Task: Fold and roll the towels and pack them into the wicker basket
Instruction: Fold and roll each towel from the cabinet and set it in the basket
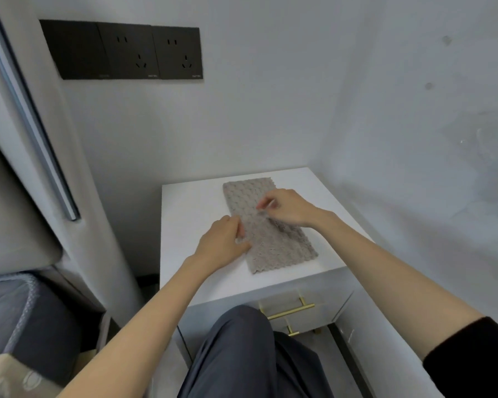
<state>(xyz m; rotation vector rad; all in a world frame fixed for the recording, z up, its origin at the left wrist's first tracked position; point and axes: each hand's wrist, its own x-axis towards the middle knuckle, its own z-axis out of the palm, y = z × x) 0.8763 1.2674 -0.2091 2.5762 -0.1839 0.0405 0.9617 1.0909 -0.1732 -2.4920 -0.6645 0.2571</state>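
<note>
At the far left of the frame a grey padded bed frame (18,196) runs down to a dark mattress edge (32,311) in the lower left corner. Above it, in the upper left, a black socket panel (127,50) sits on the pale wall. Just right of the frame's centre stands a white nightstand (190,214), and the towel (279,245) lies flat on its top as a long narrow strip of beige-grey waffle cloth, running from the far edge down towards the near right corner.

My left hand (223,242) rests on the nightstand at the towel's left edge, thumb and fingers pinching that edge about halfway along the strip. My right hand (288,208) is over the strip just beyond it, fingers curled and nipping a small raised bit of the cloth; the fingertips are blurred.

Below, my knee (236,340) in dark trousers is against the nightstand's front, beside a brass drawer handle (292,310). My black sleeve (472,357) fills the lower right corner.
</note>
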